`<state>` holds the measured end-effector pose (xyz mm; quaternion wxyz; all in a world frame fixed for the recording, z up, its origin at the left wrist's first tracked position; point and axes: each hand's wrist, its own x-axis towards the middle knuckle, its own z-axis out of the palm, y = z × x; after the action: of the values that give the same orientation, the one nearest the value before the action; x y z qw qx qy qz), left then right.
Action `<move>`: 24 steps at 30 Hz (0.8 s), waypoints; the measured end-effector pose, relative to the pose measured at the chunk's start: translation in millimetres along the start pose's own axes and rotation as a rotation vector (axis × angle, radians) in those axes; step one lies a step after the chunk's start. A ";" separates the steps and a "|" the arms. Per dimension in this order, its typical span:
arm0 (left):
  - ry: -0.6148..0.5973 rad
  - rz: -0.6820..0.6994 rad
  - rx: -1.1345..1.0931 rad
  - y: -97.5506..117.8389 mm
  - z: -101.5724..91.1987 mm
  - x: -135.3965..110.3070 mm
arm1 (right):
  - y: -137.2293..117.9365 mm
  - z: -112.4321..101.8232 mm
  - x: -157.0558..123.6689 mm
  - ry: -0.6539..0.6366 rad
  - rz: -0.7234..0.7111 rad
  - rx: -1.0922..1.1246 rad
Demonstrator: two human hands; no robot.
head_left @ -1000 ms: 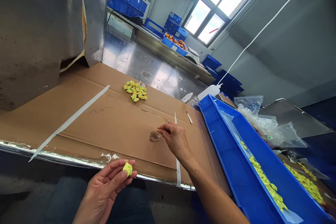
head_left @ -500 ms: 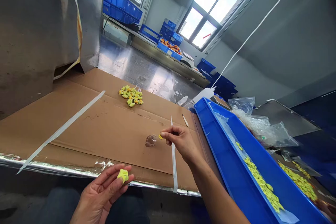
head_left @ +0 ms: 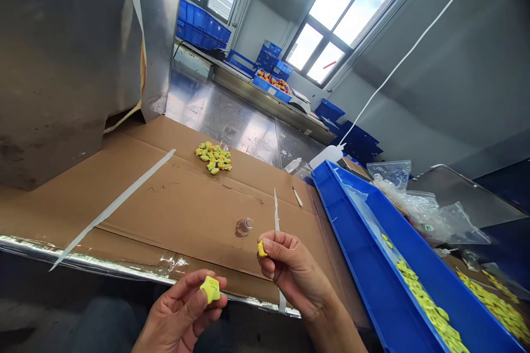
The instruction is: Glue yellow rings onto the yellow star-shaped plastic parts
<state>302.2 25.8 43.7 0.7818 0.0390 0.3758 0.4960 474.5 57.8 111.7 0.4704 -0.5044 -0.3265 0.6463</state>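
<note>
My left hand [head_left: 181, 315] at the bottom of the view holds a yellow star-shaped soft piece [head_left: 210, 289] between thumb and fingers. My right hand [head_left: 293, 271] pinches a small yellow bit [head_left: 262, 249] at its fingertips, just above the cardboard. A small transparent plastic cup [head_left: 244, 227] stands on the cardboard sheet [head_left: 174, 220], a little left of my right fingers and not touching them. Farther off lies a heap of small yellow-and-orange duck-like pieces [head_left: 213, 158].
A long blue plastic tray [head_left: 364, 242] holding yellow pieces runs along the right. Beyond it lie plastic bags [head_left: 426, 212]. A white squeeze bottle [head_left: 326, 156] and a small blade-like tool [head_left: 297, 196] sit near the cardboard's far edge. A metal panel stands at left.
My right hand has drawn back from beside the cup toward me, with the small yellow bit in its fingertips. My left hand still holds its piece, and the view has shifted slightly.
</note>
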 end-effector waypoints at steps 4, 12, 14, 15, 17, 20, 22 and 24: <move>-0.033 -0.022 -0.017 -2.4 -2.6 1.9 | 2.7 2.1 -3.2 0.004 -0.007 0.020; -0.104 -0.028 -0.063 -2.2 -1.4 -3.9 | 5.5 33.1 -23.1 0.012 -0.076 -0.275; -0.128 -0.041 -0.080 -1.3 -1.5 -5.4 | 7.9 39.2 -26.1 -0.010 -0.052 -0.295; -0.139 -0.045 -0.087 -1.0 -1.8 -5.9 | 9.0 41.2 -27.1 -0.022 -0.045 -0.303; -0.150 -0.046 -0.096 -0.6 -3.2 -6.0 | 10.1 42.8 -27.7 -0.046 -0.030 -0.312; -0.125 -0.049 -0.102 -1.1 -6.7 -4.2 | 7.7 36.9 -21.0 0.002 -0.091 -0.361; -0.107 -0.055 -0.097 -2.3 -9.4 -2.1 | 3.9 26.4 -8.6 0.108 -0.219 -0.517; -0.094 -0.061 -0.085 -3.6 -11.7 -0.3 | 0.3 12.2 9.4 0.201 -0.333 -0.727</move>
<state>297.5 20.1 34.0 0.8145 0.0175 0.3181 0.4850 462.2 67.2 111.5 0.3894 -0.6387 -0.5629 0.3515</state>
